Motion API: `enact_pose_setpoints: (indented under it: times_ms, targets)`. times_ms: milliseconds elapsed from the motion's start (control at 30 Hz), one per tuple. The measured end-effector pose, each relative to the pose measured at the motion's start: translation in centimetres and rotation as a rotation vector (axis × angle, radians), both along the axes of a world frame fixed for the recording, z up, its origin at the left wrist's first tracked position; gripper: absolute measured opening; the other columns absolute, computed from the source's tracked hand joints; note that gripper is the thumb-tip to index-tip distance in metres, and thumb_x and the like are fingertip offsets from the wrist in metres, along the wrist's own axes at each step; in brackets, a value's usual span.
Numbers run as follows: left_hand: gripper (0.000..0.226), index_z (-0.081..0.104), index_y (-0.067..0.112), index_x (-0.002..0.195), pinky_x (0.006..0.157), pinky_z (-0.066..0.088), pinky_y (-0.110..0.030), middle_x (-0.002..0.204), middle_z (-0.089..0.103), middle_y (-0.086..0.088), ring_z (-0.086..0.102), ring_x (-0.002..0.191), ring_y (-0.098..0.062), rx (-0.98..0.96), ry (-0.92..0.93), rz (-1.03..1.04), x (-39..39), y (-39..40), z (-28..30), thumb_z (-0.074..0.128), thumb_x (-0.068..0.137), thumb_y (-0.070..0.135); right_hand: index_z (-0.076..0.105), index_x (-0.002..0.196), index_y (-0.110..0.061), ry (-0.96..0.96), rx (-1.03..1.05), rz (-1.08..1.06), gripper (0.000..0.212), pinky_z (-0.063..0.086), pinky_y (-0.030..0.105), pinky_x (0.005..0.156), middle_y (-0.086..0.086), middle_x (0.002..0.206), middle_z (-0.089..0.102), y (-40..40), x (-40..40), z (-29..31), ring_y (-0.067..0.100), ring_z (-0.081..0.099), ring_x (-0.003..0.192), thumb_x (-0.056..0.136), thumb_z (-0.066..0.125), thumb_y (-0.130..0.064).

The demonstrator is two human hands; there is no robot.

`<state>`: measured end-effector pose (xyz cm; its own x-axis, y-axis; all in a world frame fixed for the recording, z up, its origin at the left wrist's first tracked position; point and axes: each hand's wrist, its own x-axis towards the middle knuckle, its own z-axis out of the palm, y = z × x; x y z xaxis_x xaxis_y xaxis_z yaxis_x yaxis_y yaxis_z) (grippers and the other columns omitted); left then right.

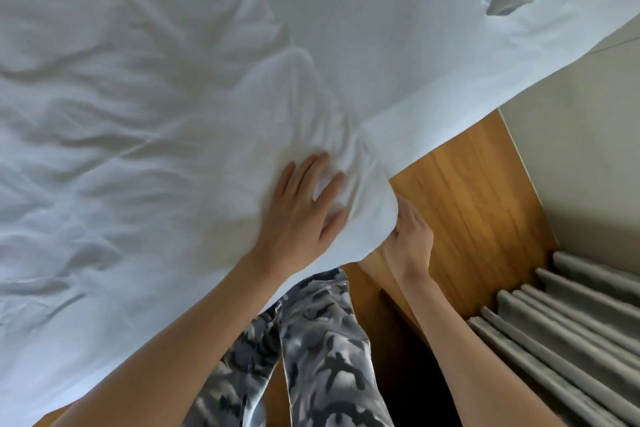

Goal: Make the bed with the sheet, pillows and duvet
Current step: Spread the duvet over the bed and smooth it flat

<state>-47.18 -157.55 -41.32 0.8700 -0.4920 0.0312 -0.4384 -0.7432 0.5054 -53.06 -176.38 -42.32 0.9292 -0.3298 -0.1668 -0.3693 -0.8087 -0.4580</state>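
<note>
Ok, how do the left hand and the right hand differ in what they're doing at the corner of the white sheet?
The left hand lies flat with fingers spread on top of the white sheet, pressing it down; the right hand curls its fingers round the sheet's hanging edge, gripping it. The left is over the bed, the right beside it above the wooden floor. Both work the same corner.

The sheet is plain white. Trousers show grey camouflage. The floor is orange-brown wood; curtains grey.
</note>
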Motion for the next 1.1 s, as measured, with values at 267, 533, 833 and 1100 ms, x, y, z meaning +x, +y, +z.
enact_pose_setpoints:
  times_ms: [267,533,833,1100]
  targets:
    - [0.053,0.048,0.011,0.125,0.100,0.039,-0.041,0.135,0.051,-0.019,0.046,0.120,-0.032,-0.001,-0.051,0.012,-2.6,0.7,1.9,0.052,0.089,0.049,0.050,0.059,-0.006,-0.273,0.011,0.244,0.027,0.025,0.019,0.042,-0.001,0.050,0.040,-0.5,0.7,1.2,0.012,0.033,0.044,0.085,0.042,-0.007]
    - [0.034,0.057,0.013,0.121,0.098,0.042,-0.039,0.130,0.056,-0.017,0.050,0.120,-0.031,-0.078,-0.058,0.238,-4.1,-4.2,2.6,0.058,0.091,0.030,0.068,0.099,-0.024,0.148,0.527,-0.018,0.021,0.055,0.037,0.064,-0.004,0.083,0.069,0.3,-0.7,1.8,0.015,0.064,0.072,0.098,0.047,-0.024]
    - [0.029,0.063,0.016,0.110,0.085,0.040,-0.038,0.117,0.062,-0.013,0.050,0.108,-0.028,0.212,-0.225,0.123,-5.0,-4.3,1.4,0.064,0.084,0.030,0.038,0.136,-0.019,0.093,0.405,0.441,0.059,0.053,0.032,0.075,0.004,0.122,0.058,-1.8,-2.5,0.3,0.020,0.057,0.099,0.078,0.043,-0.017]
    - [0.009,0.061,0.002,0.079,0.071,0.049,-0.031,0.094,0.064,-0.015,0.052,0.088,-0.027,0.019,-0.174,0.063,-2.2,-3.4,0.9,0.064,0.086,0.005,0.037,0.135,-0.013,-0.036,0.097,0.558,0.067,0.055,0.032,0.079,0.009,0.126,0.062,-2.8,-2.1,-2.3,0.025,0.060,0.112,0.078,0.071,-0.017]
